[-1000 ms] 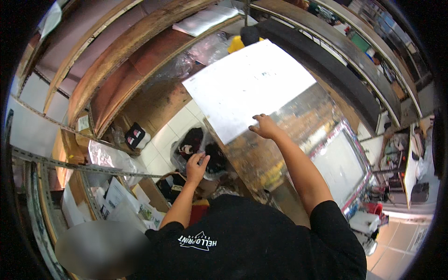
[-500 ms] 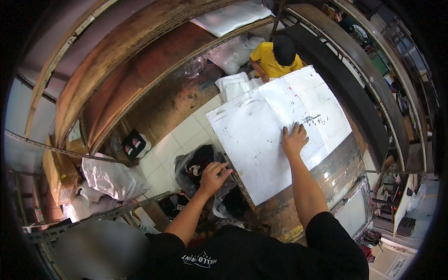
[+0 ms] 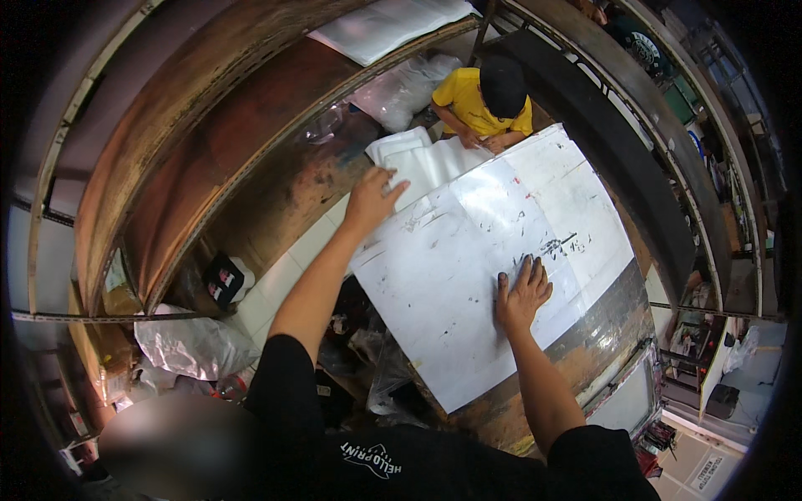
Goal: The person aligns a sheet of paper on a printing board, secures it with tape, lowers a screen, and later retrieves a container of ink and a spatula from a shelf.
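Large white sheets (image 3: 451, 334) with dark ink smudges and a few red specks lie on a worn wooden table (image 3: 597, 317). My right hand (image 3: 524, 294) rests flat on them, fingers spread, near a patch of black marks. Beyond the far left corner of the sheets my left hand (image 3: 374, 203) reaches out, fingers apart and holding nothing. It is nearest to a pile of folded white material (image 3: 426, 163); whether its fingertips touch that pile I cannot tell. Part of the pile goes behind the sheets' far edge.
Across the table is a person in a yellow shirt (image 3: 468, 100) and dark cap, hands at the sheets' far edge. Long wooden shelves (image 3: 242, 125) curve along the left. Clear plastic bags (image 3: 196, 342) lie lower left. A framed screen (image 3: 626, 388) leans by the table's right end.
My left hand has moved far forward, from above the bagged dark things to beside the white pile. My right hand stays on the sheets. Both of the other person's hands now show together.
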Tool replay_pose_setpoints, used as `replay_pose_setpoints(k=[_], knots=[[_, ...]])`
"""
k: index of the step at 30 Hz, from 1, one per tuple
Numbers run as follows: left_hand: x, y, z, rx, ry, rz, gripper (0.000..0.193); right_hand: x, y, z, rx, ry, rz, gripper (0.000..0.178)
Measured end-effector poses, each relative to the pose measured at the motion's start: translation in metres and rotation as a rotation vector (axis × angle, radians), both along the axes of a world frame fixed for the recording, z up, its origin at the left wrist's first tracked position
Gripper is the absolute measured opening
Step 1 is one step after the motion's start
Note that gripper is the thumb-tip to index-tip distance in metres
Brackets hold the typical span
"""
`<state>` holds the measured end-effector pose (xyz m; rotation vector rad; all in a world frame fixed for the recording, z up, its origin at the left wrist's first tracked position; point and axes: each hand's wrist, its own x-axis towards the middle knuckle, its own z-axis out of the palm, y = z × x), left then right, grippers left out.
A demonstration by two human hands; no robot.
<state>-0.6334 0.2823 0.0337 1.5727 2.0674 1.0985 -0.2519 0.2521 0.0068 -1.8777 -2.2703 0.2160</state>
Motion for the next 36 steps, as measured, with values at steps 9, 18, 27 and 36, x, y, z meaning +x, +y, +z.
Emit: replay_pose_setpoints(k=[9,18,27,36], knots=[[-0.117,0.179,-0.053,-0.148,0.449,0.102,0.087,-0.002,0.005,0.007,-0.092,-0.010,0.012,0.081],[-0.172,0.278,-0.111,-0.185,0.549,0.102,0.097,0.001,0.012,0.007,-0.174,-0.020,0.043,0.091],[-0.194,0.334,-0.123,-0.141,0.630,0.185,0.103,0.005,0.015,0.002,-0.276,-0.100,0.045,0.098],[-0.228,0.382,-0.143,-0.343,0.790,0.194,0.106,0.010,0.012,-0.001,-0.253,-0.120,0.051,0.098]])
